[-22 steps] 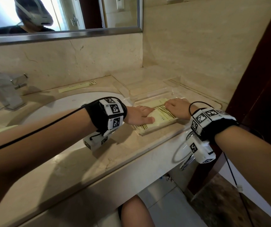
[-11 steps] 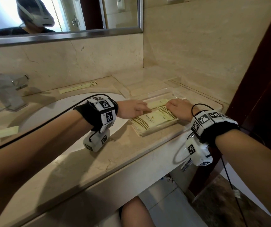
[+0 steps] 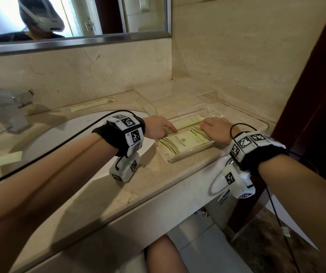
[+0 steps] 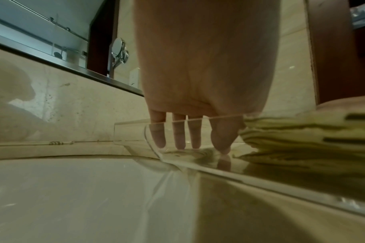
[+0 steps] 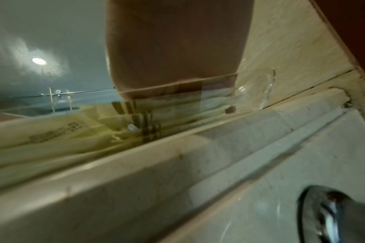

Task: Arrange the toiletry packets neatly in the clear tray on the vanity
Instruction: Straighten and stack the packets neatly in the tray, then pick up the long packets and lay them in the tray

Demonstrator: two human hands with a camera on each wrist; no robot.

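A clear tray [image 3: 189, 157] sits on the vanity to the right of the sink. It holds a flat stack of pale yellow toiletry packets [image 3: 183, 143] with gold stripes, and one long packet [image 3: 187, 122] lies behind the stack. My left hand [image 3: 158, 128] reaches in at the tray's left end. In the left wrist view its straight fingers [image 4: 195, 138] point down to the tray floor beside the stack [image 4: 302, 139]. My right hand [image 3: 213, 127] rests on the right end of the packets, its fingertips hidden. The right wrist view shows only its palm [image 5: 177, 65] above the tray wall [image 5: 256, 88].
Two more long yellow packets lie outside the tray, one behind the sink [image 3: 93, 104] and one at far left [image 3: 0, 160]. A chrome faucet [image 3: 6, 111] stands at the left of the white basin [image 3: 59, 134]. A marble wall and a dark door frame [image 3: 315, 95] close off the right.
My left hand has slid off the top packet to the tray's left end, uncovering the striped packet. My right hand has stayed on the right end.
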